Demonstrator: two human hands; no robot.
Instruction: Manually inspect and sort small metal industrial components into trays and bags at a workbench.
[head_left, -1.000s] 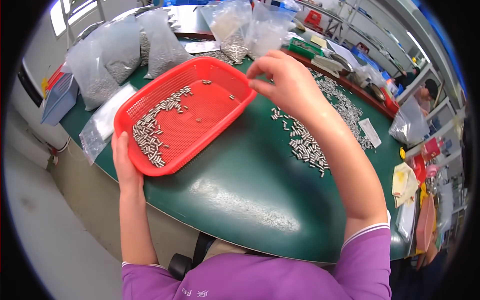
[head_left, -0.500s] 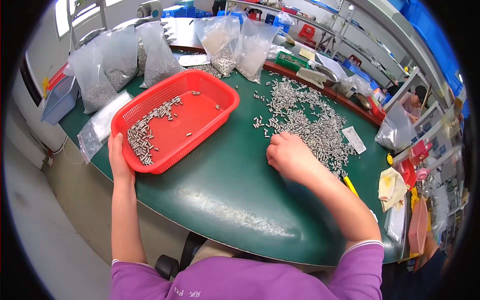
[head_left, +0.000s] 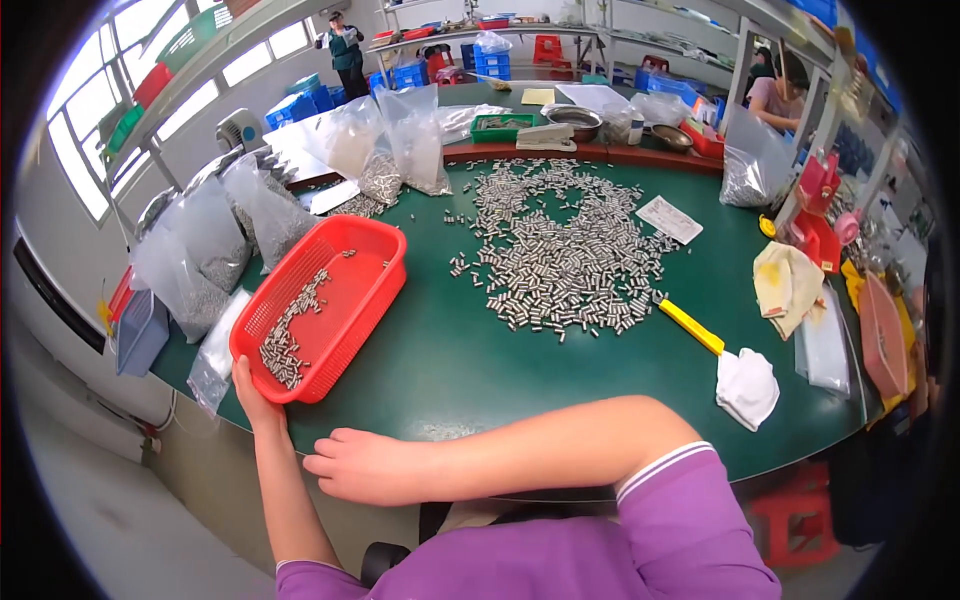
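Position of the right hand (head_left: pixel 365 466) differs from the frame 0.5 s earlier: it was at the near side of the pile of small silver metal cylinders (head_left: pixel 570 260) and is now at the front edge of the dark green tabletop (head_left: pixel 480 370), beside the left forearm. Its fingers are curled inward; whether they hold anything cannot be told. The left hand (head_left: pixel 258 405) remains clamped on the near end of the red perforated plastic basket (head_left: pixel 350 300), with fingers against the outer wall.

The basket stands at the left of the tabletop, its near end at the curved front edge. Further silver cylinders (head_left: pixel 283 360) lie inside along its left side; 2 small groups lie toward the far end. The camera view has turned, and the pile now shows whole.

Edges and spacing: a strip of green surface separates the basket from the pile, and a wider area extends from the pile to the right forearm. The yellow-handled tool (head_left: pixel 692 327) borders the pile at the right, its handle reaching the white cup-shaped item (head_left: pixel 747 389). The reddish-brown raised ledge (head_left: pixel 620 154) bounds the far side. Translucent plastic bags (head_left: pixel 205 235) stand just beyond the basket's left side.
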